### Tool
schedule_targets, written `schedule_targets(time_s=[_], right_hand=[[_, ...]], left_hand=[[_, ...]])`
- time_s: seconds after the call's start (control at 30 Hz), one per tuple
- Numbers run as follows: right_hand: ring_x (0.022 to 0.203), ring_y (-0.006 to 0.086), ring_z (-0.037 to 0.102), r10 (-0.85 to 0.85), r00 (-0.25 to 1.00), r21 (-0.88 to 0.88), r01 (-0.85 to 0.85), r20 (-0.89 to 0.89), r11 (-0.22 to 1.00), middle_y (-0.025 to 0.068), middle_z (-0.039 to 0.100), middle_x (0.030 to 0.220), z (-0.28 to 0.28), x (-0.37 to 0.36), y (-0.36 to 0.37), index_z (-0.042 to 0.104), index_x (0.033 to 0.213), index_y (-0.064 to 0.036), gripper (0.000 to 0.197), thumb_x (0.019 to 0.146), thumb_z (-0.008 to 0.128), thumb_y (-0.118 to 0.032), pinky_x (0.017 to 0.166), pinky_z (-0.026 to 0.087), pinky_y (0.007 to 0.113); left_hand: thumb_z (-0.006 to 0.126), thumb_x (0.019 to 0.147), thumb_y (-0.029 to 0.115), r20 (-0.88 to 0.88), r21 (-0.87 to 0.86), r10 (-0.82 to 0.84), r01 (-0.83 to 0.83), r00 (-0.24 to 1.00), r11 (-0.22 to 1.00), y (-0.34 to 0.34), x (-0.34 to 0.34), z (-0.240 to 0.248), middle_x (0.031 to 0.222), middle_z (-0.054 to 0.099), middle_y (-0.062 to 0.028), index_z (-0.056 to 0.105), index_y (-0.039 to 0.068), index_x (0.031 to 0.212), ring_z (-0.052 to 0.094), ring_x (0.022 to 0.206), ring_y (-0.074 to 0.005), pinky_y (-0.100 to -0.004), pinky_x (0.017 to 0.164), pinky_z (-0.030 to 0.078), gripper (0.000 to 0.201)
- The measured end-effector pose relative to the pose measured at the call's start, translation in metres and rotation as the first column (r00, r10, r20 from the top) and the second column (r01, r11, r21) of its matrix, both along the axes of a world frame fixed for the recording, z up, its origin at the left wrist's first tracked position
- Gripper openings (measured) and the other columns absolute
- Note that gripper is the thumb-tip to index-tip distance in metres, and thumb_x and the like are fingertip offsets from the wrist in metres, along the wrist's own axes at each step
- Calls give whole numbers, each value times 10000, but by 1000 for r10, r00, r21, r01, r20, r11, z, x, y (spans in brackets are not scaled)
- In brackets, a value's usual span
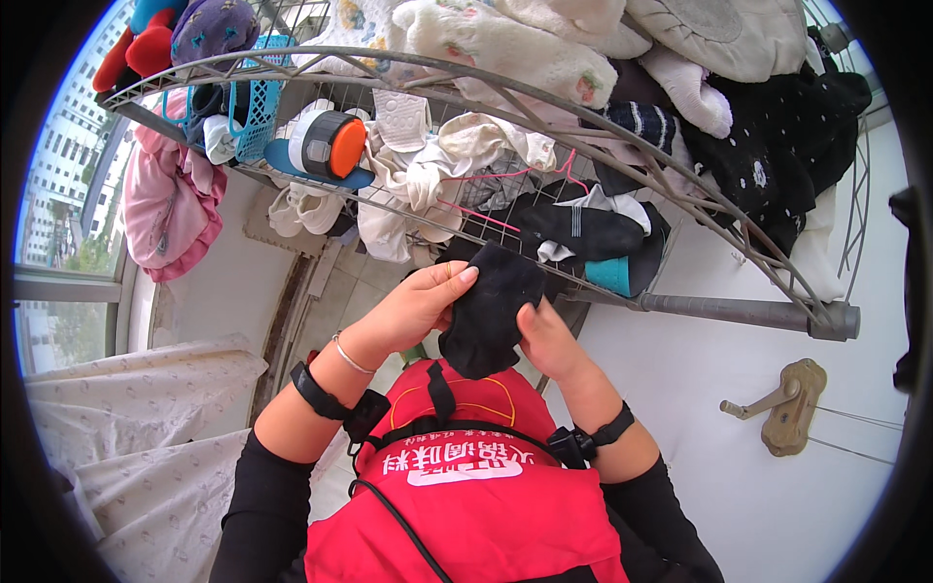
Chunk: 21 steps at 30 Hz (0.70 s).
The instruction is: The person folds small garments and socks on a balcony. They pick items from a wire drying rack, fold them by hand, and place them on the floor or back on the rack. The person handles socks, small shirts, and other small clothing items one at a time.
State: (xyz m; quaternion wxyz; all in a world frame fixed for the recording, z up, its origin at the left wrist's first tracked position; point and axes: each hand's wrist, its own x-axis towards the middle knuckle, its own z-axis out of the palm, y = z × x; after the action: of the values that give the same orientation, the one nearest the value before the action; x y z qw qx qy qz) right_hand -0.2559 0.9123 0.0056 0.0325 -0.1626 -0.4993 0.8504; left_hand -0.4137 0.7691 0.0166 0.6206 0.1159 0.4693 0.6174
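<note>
Apparently a small black sock (494,311) is being straightened out, held mid-view, with the left hand (428,306) pinching its ten-o'clock edge and the right hand (546,338) against its three-o'clock edge, where blurred fingers leave me unable to tell whether they grip. Probably the next move calls for drawing the fabric flat between both hands, below the wire rack (671,309) arching across twelve o'clock.
</note>
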Motion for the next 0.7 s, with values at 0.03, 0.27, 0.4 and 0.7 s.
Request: schedule_targets(time_s=[0.03,0.27,0.4,0.7], right_hand=[[1123,117,544,84,992,68,-91,99,993,60,551,1276,1,0,0,451,1340,-34,436,989,585,-256,952,454,280],[678,133,673,291,907,81,-329,305,941,76,696,793,15,18,13,639,991,30,217,907,699,-160,637,552,268],[714,105,647,265,920,203,-330,290,922,62,696,825,17,26,21,654,995,45,228,893,713,-150,665,529,249],[628,57,556,234,930,228,-302,283,926,15,676,803,16,43,33,680,1004,27,214,919,672,-170,604,462,230]], left_hand=[[485,1033,326,-23,-13,27,-28,999,1000,1,0,-1,867,660,49,624,86,1054,583,694,-16,-172,591,455,278],[466,1036,325,-31,-84,113,-116,993,990,-11,-10,-2,927,706,-50,610,70,1068,703,802,-158,-308,689,572,295],[449,1041,325,-19,-85,158,-159,987,984,-16,-9,-6,957,705,-64,597,60,1087,710,839,-192,-342,725,580,307],[451,1039,352,-39,-20,202,-203,979,979,-27,-20,-18,1023,693,-43,590,100,1144,678,910,-158,-318,805,533,306]])
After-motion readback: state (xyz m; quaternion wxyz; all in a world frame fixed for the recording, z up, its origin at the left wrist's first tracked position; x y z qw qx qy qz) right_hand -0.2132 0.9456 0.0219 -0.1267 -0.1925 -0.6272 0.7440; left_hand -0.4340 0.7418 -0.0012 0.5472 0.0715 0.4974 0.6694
